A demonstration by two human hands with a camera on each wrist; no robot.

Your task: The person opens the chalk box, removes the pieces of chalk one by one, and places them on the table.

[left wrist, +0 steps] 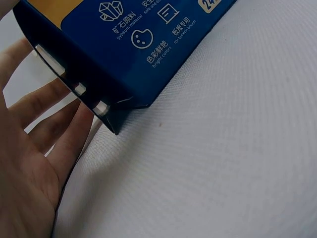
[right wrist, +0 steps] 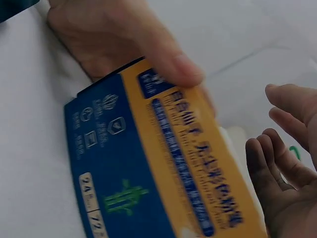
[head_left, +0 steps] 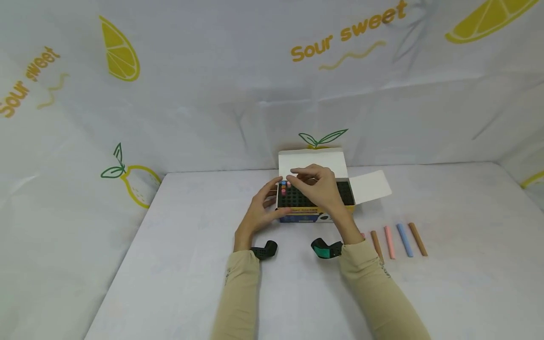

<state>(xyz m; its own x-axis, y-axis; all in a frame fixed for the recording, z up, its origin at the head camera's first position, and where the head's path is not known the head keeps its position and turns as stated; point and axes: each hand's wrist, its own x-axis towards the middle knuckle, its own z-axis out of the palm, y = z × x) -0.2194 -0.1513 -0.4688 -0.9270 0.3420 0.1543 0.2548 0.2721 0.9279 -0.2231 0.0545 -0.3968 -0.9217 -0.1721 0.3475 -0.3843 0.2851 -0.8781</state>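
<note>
A blue and yellow chalk box stands on the table with its lid up, holding a black insert full of holes. My left hand grips its left end, thumb at the front edge and fingers along the end wall. Over the insert hovers my right hand, fingers bent loosely with nothing between them; in the right wrist view its fingertips are apart from the thumb. Just below those fingertips a pale pink chalk stands in a hole. Beside it, in the left column, are a blue, an orange and a pink chalk.
Right of the box lie a brown chalk, a blue chalk, a pink chalk and another brown chalk. A further pink one is mostly hidden by the right sleeve. The box's white side flap sticks out rightward.
</note>
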